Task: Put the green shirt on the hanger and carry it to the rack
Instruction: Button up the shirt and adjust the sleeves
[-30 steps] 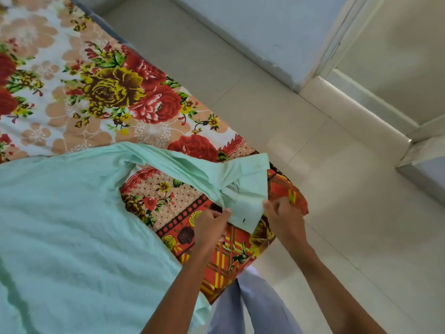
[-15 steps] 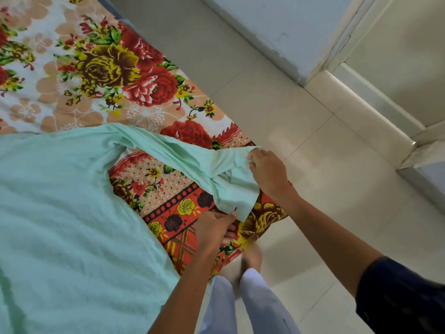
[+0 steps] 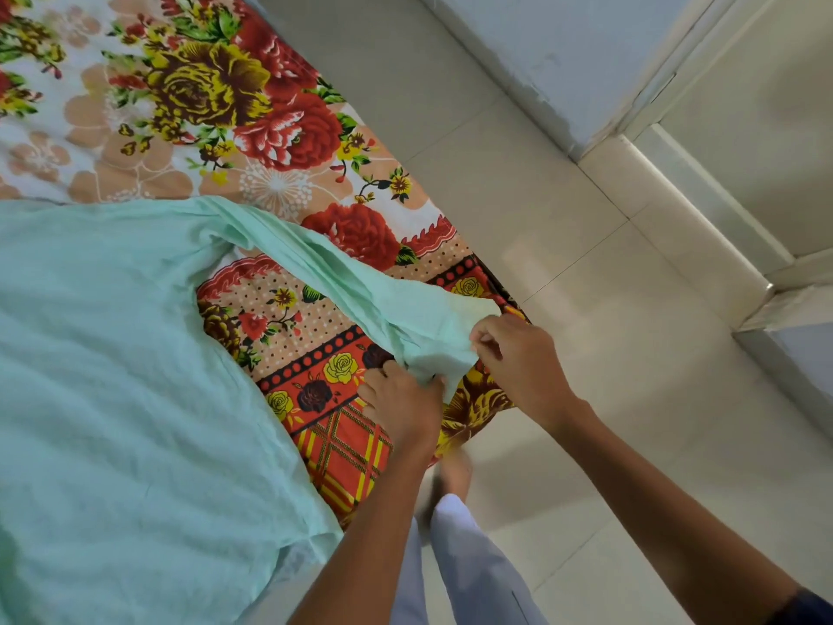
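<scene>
The green shirt (image 3: 117, 381) lies spread flat on the bed (image 3: 189, 110), which is covered with a floral sheet of red and yellow roses. The body of the shirt covers the part of the bed nearest to the person, and its cloth is slightly wrinkled. One sleeve (image 3: 360, 286) goes out from the body of the shirt toward the corner of the bed, where the sheet has a red border with a check pattern. The end of this sleeve is lifted a little from the sheet, and both hands are on it. The left hand (image 3: 403, 406) is closed on the lower edge of the sleeve end, with the fingers curled and the back of the hand turned up toward the camera. The right hand (image 3: 518, 358) pinches the outer edge of the same sleeve end between the thumb and the fingers, just beside the corner of the bed. The two hands are close to each other, with only the cloth between them. Both forearms come in from the side of the bed where the person stands, and a dark sleeve edge shows at the right arm. Below the corner of the bed one can see the person's leg in light trousers (image 3: 473, 561) and a bare foot on the pale tiled floor (image 3: 586, 272). Beyond the bed, across the floor, there is a pale wall and a door frame.
</scene>
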